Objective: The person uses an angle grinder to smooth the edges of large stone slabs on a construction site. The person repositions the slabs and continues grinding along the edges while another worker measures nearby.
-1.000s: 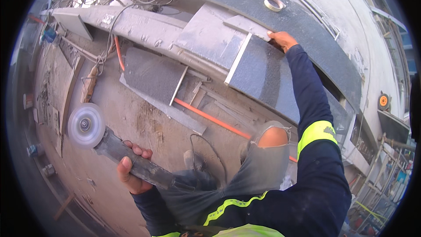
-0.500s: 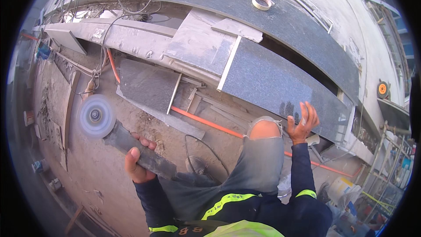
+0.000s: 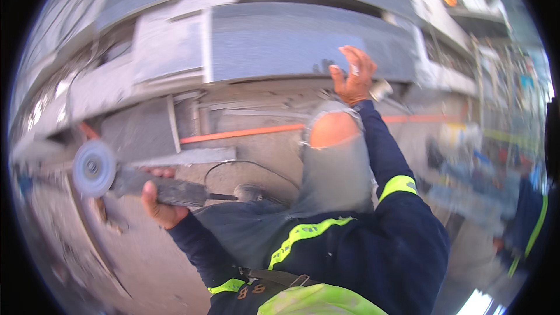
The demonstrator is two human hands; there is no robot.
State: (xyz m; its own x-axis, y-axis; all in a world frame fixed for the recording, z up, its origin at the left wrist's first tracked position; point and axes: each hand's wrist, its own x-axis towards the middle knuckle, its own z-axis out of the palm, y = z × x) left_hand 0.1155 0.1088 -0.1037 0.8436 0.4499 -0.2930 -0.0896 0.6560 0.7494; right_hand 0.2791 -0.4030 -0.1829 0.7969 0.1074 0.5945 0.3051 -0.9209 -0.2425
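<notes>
My left hand (image 3: 160,205) is wrapped round the dark body of an angle grinder (image 3: 184,191), held out to my left. The grinder's round, pale disc (image 3: 93,168) faces up, and its cord runs back from the rear end. Above the front edge of a blue-grey stone slab (image 3: 274,41), my right hand (image 3: 354,77) is raised with its fingers apart and nothing in them. Whether it touches the slab, I cannot tell. Dark finger-like marks show on the slab beside it.
A pale strip (image 3: 207,46) lines the slab's left end. Beneath runs an orange pipe (image 3: 245,133), near a darker slab (image 3: 137,125) on the ground. A looped black cable (image 3: 251,162) lies by my foot. Another person's dark sleeve (image 3: 528,210) shows far right, near scaffolding and a bucket (image 3: 461,135).
The view has swung to the right and blurred, bringing another person in at the right edge. My left hand still grips the grinder; my right hand stays open near the slab's front edge.
</notes>
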